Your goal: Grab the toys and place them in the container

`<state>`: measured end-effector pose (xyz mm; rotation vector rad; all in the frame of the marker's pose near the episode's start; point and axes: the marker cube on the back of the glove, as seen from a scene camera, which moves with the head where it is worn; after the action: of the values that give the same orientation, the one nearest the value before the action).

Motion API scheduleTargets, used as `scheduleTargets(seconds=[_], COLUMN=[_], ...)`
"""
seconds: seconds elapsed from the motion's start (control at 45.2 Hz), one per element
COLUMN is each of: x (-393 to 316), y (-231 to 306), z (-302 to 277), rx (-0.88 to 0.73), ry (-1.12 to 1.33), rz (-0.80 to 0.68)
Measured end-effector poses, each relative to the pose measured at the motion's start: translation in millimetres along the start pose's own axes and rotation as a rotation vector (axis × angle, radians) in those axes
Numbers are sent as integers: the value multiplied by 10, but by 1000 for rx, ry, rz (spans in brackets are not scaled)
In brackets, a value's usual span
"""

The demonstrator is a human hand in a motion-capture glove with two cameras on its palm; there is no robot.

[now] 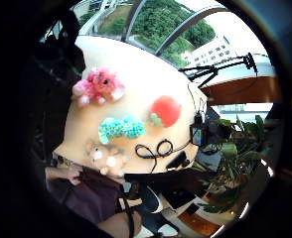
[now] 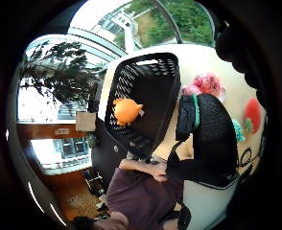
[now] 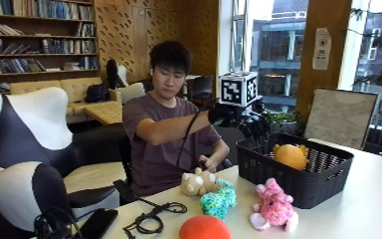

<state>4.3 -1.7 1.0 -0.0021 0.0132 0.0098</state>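
Library-side tabletop (image 3: 376, 199) carrying a black basket (image 3: 323, 181) already holding one orange toy (image 3: 290, 155); gloved right hand (image 3: 247, 122) hovering above it, grip hanging relaxed and holding nothing; bear (image 3: 196, 182), teal plush (image 3: 216, 198), pink plush (image 3: 272, 206) and red ball (image 3: 204, 227) awaiting collection.

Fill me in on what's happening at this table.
A person seated at the table is moving toys into a black basket. The gloved right hand hovers above the basket's near edge with its fingers hanging loosely, holding nothing. One orange toy already lies inside the basket. Four toys are still out on the table: a tan teddy bear, a teal spotted plush, a pink plush and a red-orange ball-shaped toy. The bare hand rests at the table edge.
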Motion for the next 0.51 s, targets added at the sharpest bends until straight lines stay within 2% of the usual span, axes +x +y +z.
scheduleTargets(seconds=[0.287,0.508], x=[319,578], y=[-27,67], z=[-82,-352], rx=[-24,-20], ry=[37,122], rz=[86,145])
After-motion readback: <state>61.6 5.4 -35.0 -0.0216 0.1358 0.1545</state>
